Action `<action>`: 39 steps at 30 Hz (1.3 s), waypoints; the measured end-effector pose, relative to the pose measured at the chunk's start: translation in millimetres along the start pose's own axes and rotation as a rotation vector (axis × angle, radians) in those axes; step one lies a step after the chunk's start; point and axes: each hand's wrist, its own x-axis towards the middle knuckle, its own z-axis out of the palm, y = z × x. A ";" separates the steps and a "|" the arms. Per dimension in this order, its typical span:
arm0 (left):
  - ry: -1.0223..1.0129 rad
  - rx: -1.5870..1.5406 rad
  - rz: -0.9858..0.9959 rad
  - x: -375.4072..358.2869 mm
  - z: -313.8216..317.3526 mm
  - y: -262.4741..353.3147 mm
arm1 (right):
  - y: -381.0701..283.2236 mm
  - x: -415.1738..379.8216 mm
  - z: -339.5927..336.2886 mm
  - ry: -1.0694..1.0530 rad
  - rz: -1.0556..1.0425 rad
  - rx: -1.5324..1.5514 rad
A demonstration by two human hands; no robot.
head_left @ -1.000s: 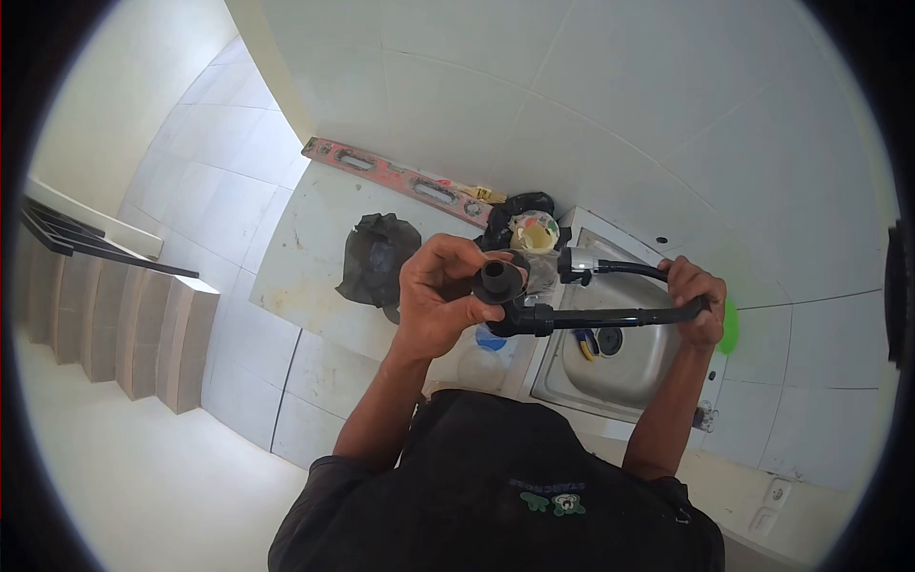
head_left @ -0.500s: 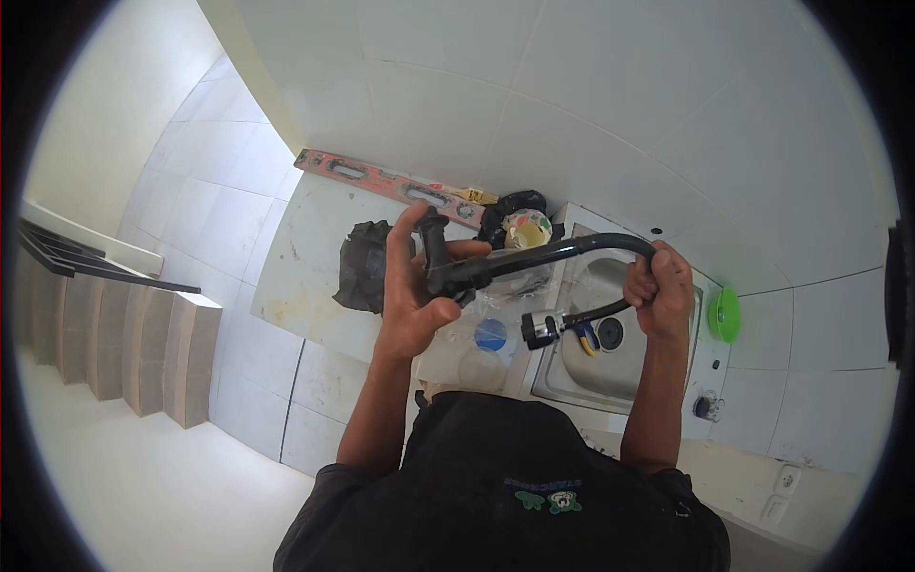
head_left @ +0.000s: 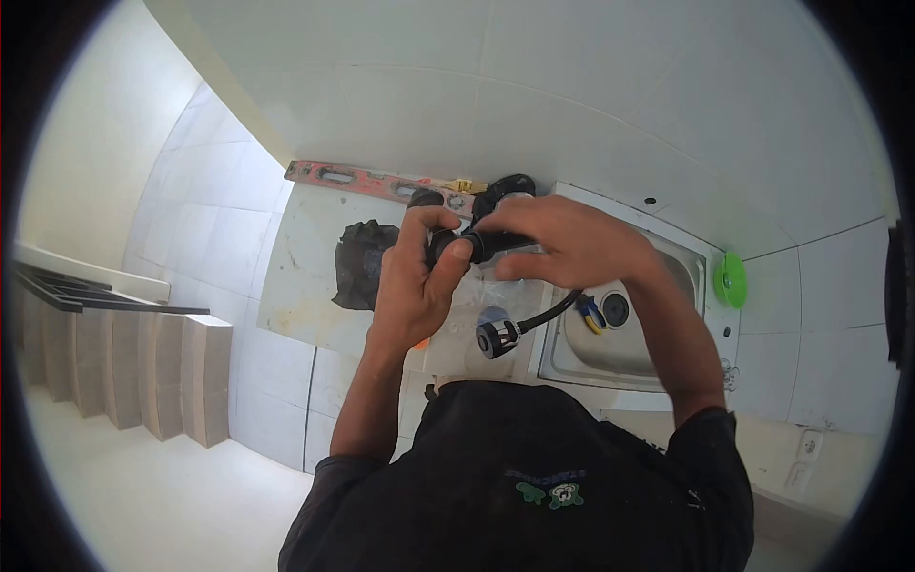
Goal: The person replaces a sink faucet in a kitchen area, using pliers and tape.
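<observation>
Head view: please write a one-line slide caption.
Both hands grip a black faucet above a countertop beside a steel sink.

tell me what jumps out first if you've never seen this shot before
Both hands meet at centre frame: the left hand and the right hand grip a black gooseneck faucet, whose chrome-tipped spout end hangs just below them. To the right sits a steel sink with a bright green disc beyond its far rim. A red spirit level lies against the tiled wall behind the counter.

The hands hide most of the black faucet, leaving only its spout end visible.
</observation>
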 end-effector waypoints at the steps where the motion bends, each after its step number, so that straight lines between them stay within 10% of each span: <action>1: 0.004 -0.005 0.024 1.6 -0.1 0.0 | 2.7 9.9 -1.5 -0.295 0.049 0.062; 13: 0.152 0.006 -0.179 6.4 -10.8 -9.9 | 6.7 26.1 48.1 0.057 -0.080 -0.121; 16: 0.127 -0.036 -0.104 4.4 -9.8 -15.7 | 13.9 31.2 36.1 -0.224 0.062 0.193; 39: 0.062 -0.320 -0.181 12.4 -32.6 -29.6 | 0.0 40.0 40.9 -0.164 0.173 0.212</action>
